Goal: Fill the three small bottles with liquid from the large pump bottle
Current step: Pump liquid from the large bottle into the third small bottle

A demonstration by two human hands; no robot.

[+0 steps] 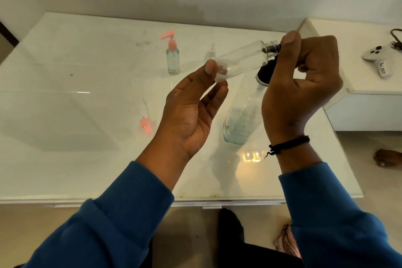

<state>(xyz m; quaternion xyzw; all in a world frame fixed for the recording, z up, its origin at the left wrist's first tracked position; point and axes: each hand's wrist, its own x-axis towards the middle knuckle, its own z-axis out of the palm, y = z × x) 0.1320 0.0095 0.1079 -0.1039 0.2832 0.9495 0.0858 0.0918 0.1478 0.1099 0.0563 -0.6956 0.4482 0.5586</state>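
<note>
My left hand [195, 102] pinches the empty small bottle [239, 59] above the large pump bottle [241, 119]; my right hand [304, 76] grips the nozzle at its mouth, so I'd keep them aligned.

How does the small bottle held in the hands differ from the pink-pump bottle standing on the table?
The held bottle lies nearly sideways in the air; the pink-pump bottle stands upright. The held bottle looks empty; the pink-pump bottle looks filled. The held bottle's neck is open; the other is capped. Both are clear.

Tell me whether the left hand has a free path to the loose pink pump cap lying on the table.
Probably yes, once freed: the pink pump cap lies in the open beside the left hand, nothing between them. But that hand now pinches the base of the clear small bottle.
</note>
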